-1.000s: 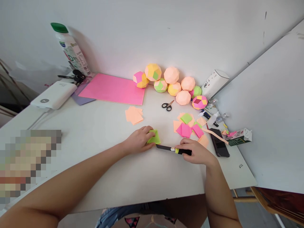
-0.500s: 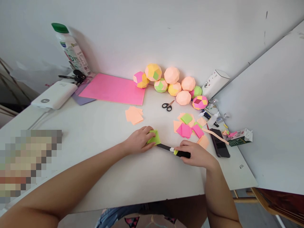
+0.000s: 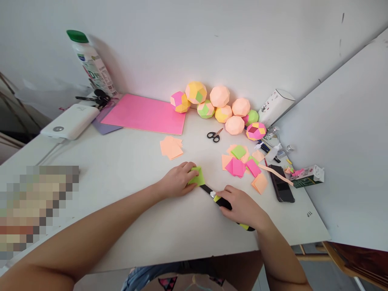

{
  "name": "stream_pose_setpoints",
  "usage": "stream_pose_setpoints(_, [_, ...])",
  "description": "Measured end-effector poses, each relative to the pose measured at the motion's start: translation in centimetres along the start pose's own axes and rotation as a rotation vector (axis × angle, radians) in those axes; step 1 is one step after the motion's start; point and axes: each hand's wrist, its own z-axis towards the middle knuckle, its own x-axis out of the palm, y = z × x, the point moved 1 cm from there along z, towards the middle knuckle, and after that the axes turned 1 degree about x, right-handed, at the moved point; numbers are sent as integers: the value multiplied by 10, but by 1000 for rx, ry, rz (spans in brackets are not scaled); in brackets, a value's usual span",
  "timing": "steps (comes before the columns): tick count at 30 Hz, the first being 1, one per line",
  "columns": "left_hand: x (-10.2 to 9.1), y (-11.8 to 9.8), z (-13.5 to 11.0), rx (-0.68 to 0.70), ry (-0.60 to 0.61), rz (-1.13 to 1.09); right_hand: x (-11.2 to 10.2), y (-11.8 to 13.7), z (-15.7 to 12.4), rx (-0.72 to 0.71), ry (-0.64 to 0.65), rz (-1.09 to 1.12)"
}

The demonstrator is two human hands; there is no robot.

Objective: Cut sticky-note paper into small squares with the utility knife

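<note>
My L hand (image 3: 178,180) presses flat on green paper square (image 3: 197,177) at table (image 3: 127,169) centre-front. My R hand (image 3: 241,208) is clamped on black/yellow knife (image 3: 220,200), blade tip touching the paper's near edge.

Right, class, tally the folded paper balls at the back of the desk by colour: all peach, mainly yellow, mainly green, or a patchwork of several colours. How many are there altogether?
All-peach balls: 3
Mainly yellow ball: 1
Mainly green ball: 1
Patchwork balls: 4
Total: 9
</note>
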Motion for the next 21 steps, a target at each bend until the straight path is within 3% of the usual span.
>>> stream_pose_setpoints(10, [-1, -1, 0, -6, -7, 2, 7, 10, -1, 30, -21, -154])
stream_pose_setpoints(21, [-2, -2, 0, -21, 9, -9, 6, 7, 3, 15, -55, -162])
